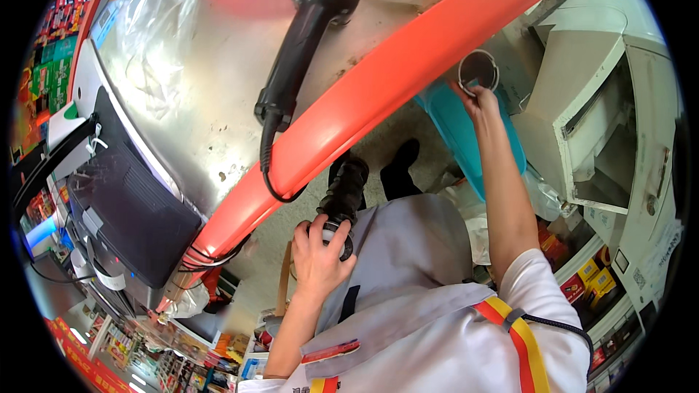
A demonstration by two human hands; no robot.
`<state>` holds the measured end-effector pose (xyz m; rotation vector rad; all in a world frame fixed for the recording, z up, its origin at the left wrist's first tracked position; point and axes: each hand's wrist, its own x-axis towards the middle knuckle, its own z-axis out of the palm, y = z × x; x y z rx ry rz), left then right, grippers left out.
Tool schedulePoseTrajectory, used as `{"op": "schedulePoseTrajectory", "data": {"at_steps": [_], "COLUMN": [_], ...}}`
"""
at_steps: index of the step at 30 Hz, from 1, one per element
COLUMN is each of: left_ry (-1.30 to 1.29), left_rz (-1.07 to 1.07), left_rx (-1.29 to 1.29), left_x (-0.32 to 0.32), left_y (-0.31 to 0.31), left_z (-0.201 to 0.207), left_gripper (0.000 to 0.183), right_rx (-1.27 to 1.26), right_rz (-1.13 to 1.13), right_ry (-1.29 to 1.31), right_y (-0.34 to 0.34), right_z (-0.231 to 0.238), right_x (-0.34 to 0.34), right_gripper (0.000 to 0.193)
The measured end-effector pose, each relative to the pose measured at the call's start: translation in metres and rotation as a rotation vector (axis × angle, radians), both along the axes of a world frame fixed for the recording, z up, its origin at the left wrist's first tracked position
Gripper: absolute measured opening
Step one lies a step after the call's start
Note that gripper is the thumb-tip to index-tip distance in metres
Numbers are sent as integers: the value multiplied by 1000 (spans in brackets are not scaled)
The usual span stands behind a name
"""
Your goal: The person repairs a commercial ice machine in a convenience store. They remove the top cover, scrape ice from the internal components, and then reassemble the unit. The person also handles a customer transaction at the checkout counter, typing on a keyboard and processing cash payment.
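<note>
My left hand (320, 260) is wrapped round the near end of a long, dark, ribbed cylinder (344, 193) with a pale ring near its end. I cannot make out its exact kind. On the far right, my right hand (477, 100) pinches the rim of a round cup-like container (478, 71), dark inside with a pale rim. It is held over the far end of a teal plastic bin (460, 131). My right forearm crosses above the bin and hides part of it.
A red-edged metal counter (393, 76) curves across ahead of me. On it lies a black handheld barcode scanner (300, 47), its cable hanging over the edge. Clear plastic bags (156, 36) lie beyond. A black printer-like machine (127, 204) stands left; an open whitish cabinet (582, 124) stands right.
</note>
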<state>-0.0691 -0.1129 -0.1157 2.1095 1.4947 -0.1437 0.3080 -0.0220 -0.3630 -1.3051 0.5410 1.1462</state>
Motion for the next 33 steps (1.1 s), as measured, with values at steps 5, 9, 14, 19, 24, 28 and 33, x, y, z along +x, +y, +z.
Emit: {"op": "schedulePoseTrajectory", "data": {"at_steps": [5, 9, 14, 19, 24, 28, 33], "left_ry": [-3, -6, -28, -16, -16, -19, -32], "left_rz": [19, -26, -60, -114, -163, -169, -210], "left_rx": [-8, 23, 45, 31, 26, 9, -1], "left_x": [-7, -10, -11, -5, 1, 8, 17], "left_y": [-1, 2, 4, 9, 7, 6, 8], "left_z": [8, 17, 26, 30, 20, 15, 14], "left_gripper": [55, 55, 56, 56, 55, 55, 55], "right_rx": [-13, 107, 93, 22, 12, 3, 4], "right_rz": [29, 336, 483, 423, 356, 285, 229], "right_ry": [124, -7, -64, -102, -154, -167, -165], "right_y": [-43, -64, -60, -38, -25, -18, -6], "right_z": [82, 158, 177, 127, 81, 52, 34], "right_x": [-20, -46, -79, -95, -91, -73, -58], "right_gripper": [57, 60, 59, 63, 65, 62, 60]}}
